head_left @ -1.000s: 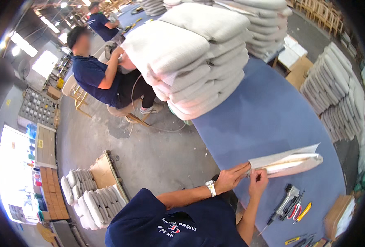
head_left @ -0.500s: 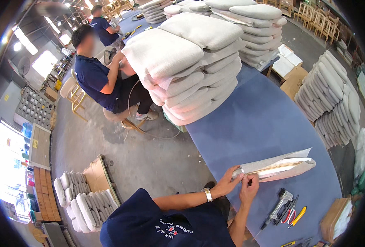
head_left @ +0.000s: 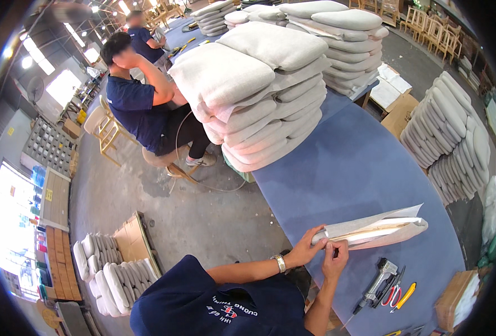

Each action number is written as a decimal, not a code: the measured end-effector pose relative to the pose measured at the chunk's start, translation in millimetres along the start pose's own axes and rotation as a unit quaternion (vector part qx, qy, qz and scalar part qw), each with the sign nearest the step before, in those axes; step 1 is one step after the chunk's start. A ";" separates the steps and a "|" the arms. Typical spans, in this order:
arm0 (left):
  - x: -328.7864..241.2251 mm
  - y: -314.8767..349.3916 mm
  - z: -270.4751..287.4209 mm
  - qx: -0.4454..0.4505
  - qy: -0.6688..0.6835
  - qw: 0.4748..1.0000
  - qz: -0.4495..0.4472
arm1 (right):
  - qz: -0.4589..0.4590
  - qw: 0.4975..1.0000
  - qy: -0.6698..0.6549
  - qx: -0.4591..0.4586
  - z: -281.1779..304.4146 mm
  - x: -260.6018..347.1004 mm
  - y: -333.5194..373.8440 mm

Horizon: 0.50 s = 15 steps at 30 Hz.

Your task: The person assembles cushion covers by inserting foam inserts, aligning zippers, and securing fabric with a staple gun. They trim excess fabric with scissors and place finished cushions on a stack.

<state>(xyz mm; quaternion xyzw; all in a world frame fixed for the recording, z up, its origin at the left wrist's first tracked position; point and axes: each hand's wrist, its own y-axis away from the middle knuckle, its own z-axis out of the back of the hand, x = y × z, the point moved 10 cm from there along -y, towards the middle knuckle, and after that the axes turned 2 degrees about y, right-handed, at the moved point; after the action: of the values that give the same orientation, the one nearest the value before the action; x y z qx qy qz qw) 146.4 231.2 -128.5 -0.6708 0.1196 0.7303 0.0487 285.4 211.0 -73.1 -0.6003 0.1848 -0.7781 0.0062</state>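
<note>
A seat cushion (head_left: 360, 226) in pale grey fabric stands on its edge on the blue-grey table (head_left: 298, 173), its loose cloth spread apart so that a thin wooden board edge and white padding show. At its near left end, the fingers of my left hand (head_left: 306, 248) are wrapped on the corner. My right hand (head_left: 334, 262) pinches the fabric at the same corner, close beside the left. Below the cushion lie a grey air staple gun (head_left: 383, 278), red-handled pliers (head_left: 392, 294) and a yellow utility knife (head_left: 407, 295).
A tall stack of cushions (head_left: 248, 101) stands at the table's far left, with another stack (head_left: 349, 47) behind. More cushions (head_left: 444, 123) are piled at right. A cardboard box (head_left: 455, 299) sits at the near right corner. A co-worker (head_left: 139, 103) sits on a stool beyond the table.
Both my hands and the cushion have shifted only slightly, still gripping the same corner. The seated co-worker has raised a hand to the head.
</note>
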 end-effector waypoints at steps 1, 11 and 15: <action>0.0 0.9 -1.0 0.000 -0.001 1.000 -0.004 | 0.003 1.000 0.003 0.001 1.3 1.6 0.8; -9.2 4.5 -5.2 -0.019 0.018 1.000 -0.007 | 0.013 0.999 0.022 0.035 5.6 -1.1 7.2; -2.5 3.8 -7.7 -0.009 0.035 0.999 0.017 | 0.015 0.999 0.008 0.047 4.6 2.2 5.2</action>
<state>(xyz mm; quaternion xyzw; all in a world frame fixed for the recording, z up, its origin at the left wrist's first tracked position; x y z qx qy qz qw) 153.2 225.8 -126.2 -0.6942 0.1266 0.7080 0.0259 288.0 204.3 -71.6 -0.5900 0.1568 -0.7907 0.0444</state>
